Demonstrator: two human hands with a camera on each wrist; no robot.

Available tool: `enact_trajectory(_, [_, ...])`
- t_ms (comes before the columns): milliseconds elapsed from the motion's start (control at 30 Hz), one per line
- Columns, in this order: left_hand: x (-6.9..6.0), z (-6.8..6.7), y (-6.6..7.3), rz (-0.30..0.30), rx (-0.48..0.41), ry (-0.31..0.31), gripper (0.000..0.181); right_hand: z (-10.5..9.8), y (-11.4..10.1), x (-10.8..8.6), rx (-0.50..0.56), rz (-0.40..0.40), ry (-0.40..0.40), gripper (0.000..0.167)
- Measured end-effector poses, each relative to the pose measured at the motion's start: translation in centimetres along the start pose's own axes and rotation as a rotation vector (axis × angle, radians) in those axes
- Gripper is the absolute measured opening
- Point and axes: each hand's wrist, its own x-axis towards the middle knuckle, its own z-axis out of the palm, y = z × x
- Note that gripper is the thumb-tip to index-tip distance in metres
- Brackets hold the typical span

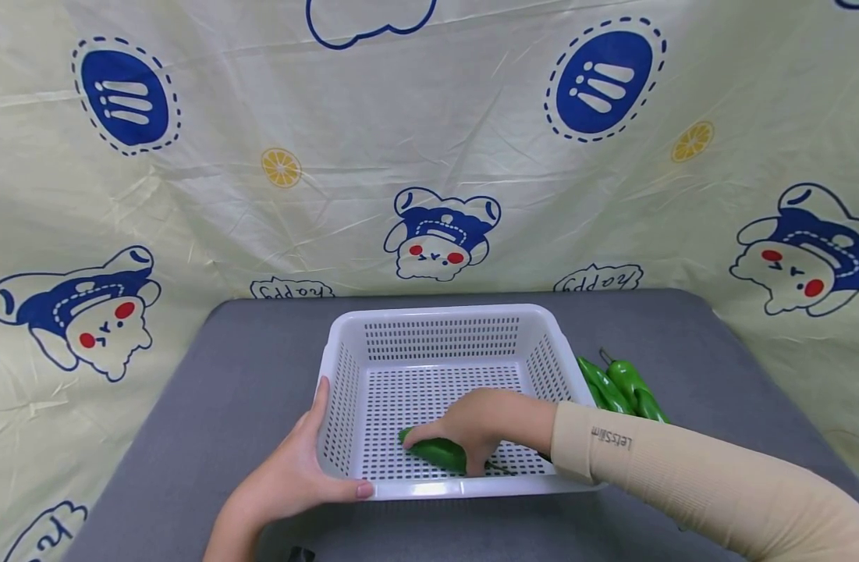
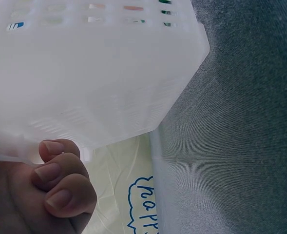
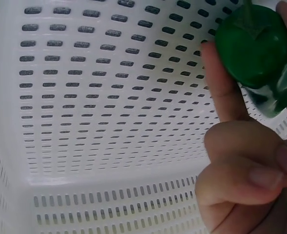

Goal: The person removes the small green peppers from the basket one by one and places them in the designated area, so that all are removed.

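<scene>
A white perforated plastic basket (image 1: 432, 312) sits on the grey table. At its near left corner my left hand (image 1: 292, 476) grips the rim, thumb over the front edge; the left wrist view shows curled fingers (image 2: 67, 195) by the basket wall. My right hand (image 1: 481, 425) reaches inside and holds a green pepper (image 1: 436, 454) low over the basket floor, toward the near side. Seen from the right wrist, the pepper's stem end (image 3: 254, 46) is between the fingers, while other fingers are folded below it.
More green peppers (image 1: 627, 381) lie on the table just right of the basket, partly hidden by the basket and right forearm. A patterned cloth (image 1: 443, 117) hangs behind the grey table (image 1: 260, 375). Something small and dark (image 1: 301, 554) shows at the bottom edge.
</scene>
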Motion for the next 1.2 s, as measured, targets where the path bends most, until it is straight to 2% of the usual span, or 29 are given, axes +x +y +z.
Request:
enact_trajectory(233, [-0.1,0.0,0.2,-0.019,0.01,-0.002,0.145,0.0,0.2,0.3,0.004,0.014,-0.004,0.097])
enact_trajectory(367, [0.0,0.0,0.2,-0.023,0.018,-0.003,0.145,-0.1,0.6,0.2,0.011,-0.002,0.037,0.098])
enact_trajectory(600, [0.0,-0.1,0.3,-0.03,0.008,-0.002,0.145,-1.1,1.7,-1.0,0.105,-0.024,0.115,0.099])
enact_trajectory(833, [0.0,0.0,0.4,-0.049,-0.014,-0.004,0.145,-2.5,3.8,-3.8,0.267,-0.027,0.203,0.099])
enact_trajectory(967, [0.0,0.1,0.4,-0.054,0.015,0.004,0.145,-2.8,5.3,-6.2,0.385,-0.038,0.266,0.1])
enact_trajectory(1100, [0.0,0.1,0.4,-0.063,0.061,0.016,0.146,-2.9,6.6,-8.8,0.456,-0.009,0.317,0.1])
enact_trajectory(1200, [-0.1,0.1,0.4,-0.067,0.053,0.016,0.147,-2.6,7.6,-10.6,0.489,0.016,0.339,0.1])
